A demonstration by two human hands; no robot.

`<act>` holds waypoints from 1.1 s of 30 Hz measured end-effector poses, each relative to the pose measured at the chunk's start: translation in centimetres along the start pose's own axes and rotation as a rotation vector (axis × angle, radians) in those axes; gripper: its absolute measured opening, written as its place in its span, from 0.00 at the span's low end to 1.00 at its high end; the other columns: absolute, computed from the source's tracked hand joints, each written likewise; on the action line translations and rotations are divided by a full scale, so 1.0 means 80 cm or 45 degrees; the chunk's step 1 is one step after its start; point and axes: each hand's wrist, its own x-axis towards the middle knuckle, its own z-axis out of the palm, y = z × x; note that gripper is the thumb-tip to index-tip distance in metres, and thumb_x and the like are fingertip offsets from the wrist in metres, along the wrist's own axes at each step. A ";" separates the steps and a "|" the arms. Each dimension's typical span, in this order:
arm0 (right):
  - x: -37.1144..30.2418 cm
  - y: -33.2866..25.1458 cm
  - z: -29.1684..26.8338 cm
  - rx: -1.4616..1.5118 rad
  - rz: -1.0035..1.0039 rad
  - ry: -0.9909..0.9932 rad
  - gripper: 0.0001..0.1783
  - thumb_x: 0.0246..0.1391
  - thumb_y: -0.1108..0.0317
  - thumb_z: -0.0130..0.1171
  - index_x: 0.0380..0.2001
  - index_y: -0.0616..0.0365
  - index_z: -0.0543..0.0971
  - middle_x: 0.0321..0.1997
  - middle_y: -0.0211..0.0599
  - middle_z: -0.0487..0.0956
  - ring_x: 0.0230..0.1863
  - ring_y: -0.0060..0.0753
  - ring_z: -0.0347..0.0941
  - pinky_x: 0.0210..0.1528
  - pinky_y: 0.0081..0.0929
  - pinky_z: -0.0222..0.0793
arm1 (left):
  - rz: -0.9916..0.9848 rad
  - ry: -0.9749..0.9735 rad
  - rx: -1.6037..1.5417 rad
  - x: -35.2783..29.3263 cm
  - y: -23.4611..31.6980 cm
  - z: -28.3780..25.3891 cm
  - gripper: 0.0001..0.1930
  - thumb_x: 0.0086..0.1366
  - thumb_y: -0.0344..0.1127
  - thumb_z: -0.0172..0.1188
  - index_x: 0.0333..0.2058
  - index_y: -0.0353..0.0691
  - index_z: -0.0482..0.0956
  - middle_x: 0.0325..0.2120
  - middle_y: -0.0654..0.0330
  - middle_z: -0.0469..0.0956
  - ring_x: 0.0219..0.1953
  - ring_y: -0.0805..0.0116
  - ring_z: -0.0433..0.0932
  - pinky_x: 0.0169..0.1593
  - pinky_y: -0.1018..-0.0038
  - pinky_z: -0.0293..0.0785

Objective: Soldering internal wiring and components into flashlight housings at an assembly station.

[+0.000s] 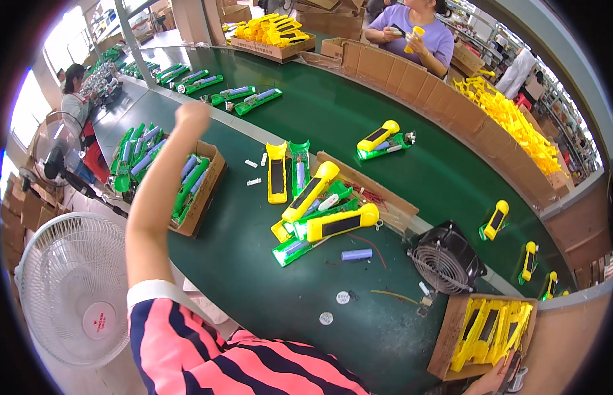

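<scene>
My left hand is stretched over the belt's near edge, just left of the green half-shells with blue battery cells. It is blurred and its fingers are hidden, so I cannot tell if they hold anything. At the lower right edge, my right hand is closed on a dark and silvery thing I cannot make out, beside a carton of yellow casings. Between my arms lie several yellow-and-green torch bodies with dark panels. A loose blue battery cell rests near them.
A carton of green shells stands by my left forearm. A small black fan sits at the table's right, and a white fan stands at left. Torches ride the green belt. A co-worker sits beyond a cardboard barrier.
</scene>
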 end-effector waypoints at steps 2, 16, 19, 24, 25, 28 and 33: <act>-0.027 -0.035 -0.021 0.091 0.025 0.016 0.14 0.51 0.61 0.54 0.37 0.58 0.79 0.47 0.50 0.72 0.46 0.48 0.67 0.51 0.36 0.60 | 0.042 -0.240 -0.070 -0.010 -0.046 0.040 0.18 0.42 0.38 0.66 0.34 0.41 0.77 0.36 0.54 0.76 0.42 0.61 0.75 0.43 0.70 0.73; -0.236 -0.095 0.037 0.627 -0.304 -0.759 0.14 0.45 0.78 0.53 0.39 0.62 0.69 0.37 0.42 0.77 0.40 0.41 0.74 0.41 0.27 0.68 | -0.149 -0.142 -0.277 -0.029 -0.042 0.092 0.29 0.38 0.34 0.68 0.44 0.42 0.72 0.49 0.51 0.64 0.52 0.52 0.63 0.49 0.58 0.68; -0.239 -0.095 0.040 0.728 -0.447 -0.664 0.19 0.44 0.80 0.53 0.42 0.60 0.65 0.38 0.43 0.77 0.40 0.40 0.74 0.42 0.28 0.68 | 0.065 -0.232 -0.310 -0.002 -0.076 0.150 0.27 0.41 0.31 0.65 0.44 0.40 0.68 0.39 0.45 0.72 0.46 0.49 0.70 0.46 0.60 0.70; -0.241 -0.091 0.042 0.609 -0.522 -0.648 0.21 0.43 0.82 0.52 0.44 0.60 0.63 0.39 0.43 0.76 0.41 0.42 0.74 0.42 0.30 0.68 | 0.272 0.416 -0.209 -0.038 -0.116 0.076 0.14 0.47 0.21 0.53 0.36 0.38 0.68 0.30 0.48 0.74 0.36 0.52 0.75 0.38 0.62 0.72; -0.241 -0.091 0.042 0.564 -0.541 -0.644 0.21 0.43 0.82 0.52 0.44 0.60 0.63 0.39 0.43 0.76 0.41 0.42 0.74 0.42 0.30 0.68 | 0.395 0.633 -0.299 -0.055 -0.132 0.048 0.15 0.47 0.24 0.56 0.36 0.39 0.71 0.31 0.48 0.74 0.35 0.52 0.74 0.39 0.63 0.72; -0.236 -0.098 0.037 0.584 -0.501 -0.698 0.21 0.43 0.82 0.52 0.44 0.60 0.63 0.40 0.43 0.76 0.42 0.42 0.73 0.42 0.30 0.68 | 0.276 0.805 -0.555 -0.134 -0.126 -0.054 0.09 0.48 0.28 0.58 0.32 0.38 0.76 0.28 0.53 0.74 0.32 0.55 0.74 0.36 0.66 0.70; -0.231 -0.107 0.026 0.647 -0.316 -0.742 0.19 0.46 0.82 0.49 0.43 0.60 0.64 0.41 0.41 0.76 0.44 0.37 0.73 0.44 0.26 0.67 | 0.519 0.833 -1.335 -0.257 -0.030 -0.095 0.06 0.47 0.28 0.59 0.27 0.36 0.76 0.26 0.59 0.75 0.30 0.68 0.74 0.36 0.76 0.68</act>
